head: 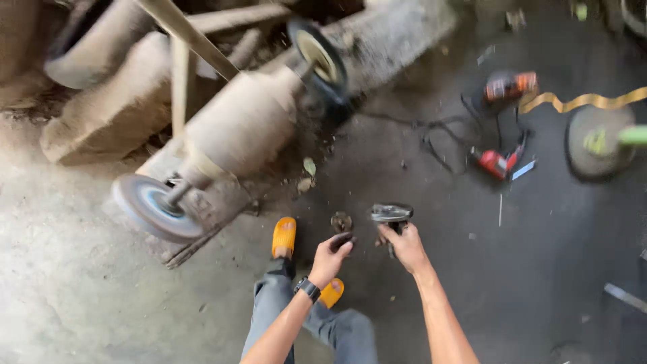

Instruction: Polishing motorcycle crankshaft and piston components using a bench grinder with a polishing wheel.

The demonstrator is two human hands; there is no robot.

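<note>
- Left hand (330,255): reaching forward from the lower middle of the view, a dark wristwatch (308,288) on the wrist; the fingers (342,240) are curled nearly closed, pinched around a small dark object (344,237) whose kind cannot be told (it is partly hidden by the fingertips).
- Right hand (406,246): just beside the left, at its 3 o'clock; the fingers are closed around the dark lower part of a small tool with a flat, shiny metal disc-shaped top (391,213), which stands at the hand's 12 o'clock.
- Small round rusty part (341,221): lying on the dark floor (539,269) at 12 o'clock from the left hand, near but apart from the fingertips.
- Orange slippers: one (284,236) at 9 o'clock from the left hand, the other (331,292) below that hand, partly covered by the forearm; grey trouser legs (337,330) lead down from them.
- Dusty bench grinder motor (239,128): at 10 o'clock from the hands, with a grey-blue wheel (149,205) on its near end and a dark-rimmed wheel (322,57) on its far end (all heavily coated in dust).
- Red and black power tools (502,162) (509,86): at 2 o'clock, well apart from the hands, with black cable (438,135) looped between them and the grinder.
- Round dark disc with a green handle (600,141): at the far right edge, below a wavy yellow strip (586,101).
</note>
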